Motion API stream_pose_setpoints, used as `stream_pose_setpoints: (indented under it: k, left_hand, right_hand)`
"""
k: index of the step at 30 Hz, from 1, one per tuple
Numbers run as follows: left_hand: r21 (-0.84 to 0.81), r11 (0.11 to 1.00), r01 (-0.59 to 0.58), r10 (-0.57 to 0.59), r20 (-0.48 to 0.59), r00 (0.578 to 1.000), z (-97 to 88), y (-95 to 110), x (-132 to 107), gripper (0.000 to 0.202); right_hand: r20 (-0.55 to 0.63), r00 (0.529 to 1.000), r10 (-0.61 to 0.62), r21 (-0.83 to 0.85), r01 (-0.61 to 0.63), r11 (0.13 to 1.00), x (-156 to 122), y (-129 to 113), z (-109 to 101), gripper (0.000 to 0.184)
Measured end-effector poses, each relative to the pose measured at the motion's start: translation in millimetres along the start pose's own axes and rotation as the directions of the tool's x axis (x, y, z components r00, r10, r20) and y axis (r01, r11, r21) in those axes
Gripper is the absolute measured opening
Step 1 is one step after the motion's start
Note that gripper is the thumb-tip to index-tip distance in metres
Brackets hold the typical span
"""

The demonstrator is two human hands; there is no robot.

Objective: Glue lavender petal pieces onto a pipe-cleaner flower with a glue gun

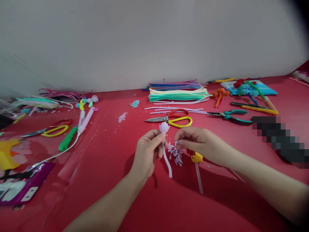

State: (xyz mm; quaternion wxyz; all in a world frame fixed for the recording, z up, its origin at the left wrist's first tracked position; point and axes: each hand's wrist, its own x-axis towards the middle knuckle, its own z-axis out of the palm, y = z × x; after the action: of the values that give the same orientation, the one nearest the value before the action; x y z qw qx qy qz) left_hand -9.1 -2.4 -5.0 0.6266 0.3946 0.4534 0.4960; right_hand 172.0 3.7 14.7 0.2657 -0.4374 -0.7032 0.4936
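Observation:
My left hand (147, 151) pinches a pale lilac pipe-cleaner stem (166, 158) topped with a small lilac flower head (164, 127), held upright above the red table. My right hand (200, 143) is closed, its fingertips pinching a cluster of short lilac pipe-cleaner pieces (176, 154) just right of the stem. Below my right hand lies a yellow-tipped glue gun nozzle (196, 157) with a pale glue stick (199, 178) beside it.
Red-and-yellow scissors (172, 119) and teal pliers (229, 115) lie behind the hands, with bundles of pipe cleaners (177, 93) by the wall. More scissors (51, 128), a green-handled tool (67, 139), a yellow glue gun (7, 154) and a purple package (21, 187) sit left.

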Motion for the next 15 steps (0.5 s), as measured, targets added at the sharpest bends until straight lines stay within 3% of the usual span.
stream_pose_setpoints:
  k: [3, 9, 15]
  left_hand:
    - [0.0, 1.0, 0.031, -0.031, 0.03, 0.999, 3.5, -2, -3, 0.016]
    - [0.05, 0.997, 0.056, -0.059, 0.065, 0.996, 8.0, -4, -7, 0.016]
    - [0.121, 0.99, 0.071, -0.082, 0.09, 0.993, 9.5, -7, -10, 0.015]
  right_hand:
    - [0.042, 0.999, 0.026, 0.092, -0.03, 0.995, -4, 0, -8, 0.01]
    - [-0.082, 0.995, 0.054, -0.134, -0.065, 0.989, -10, -15, -14, 0.009]
    - [-0.186, 0.98, -0.07, -0.211, 0.03, 0.977, -13, -25, -15, 0.009]
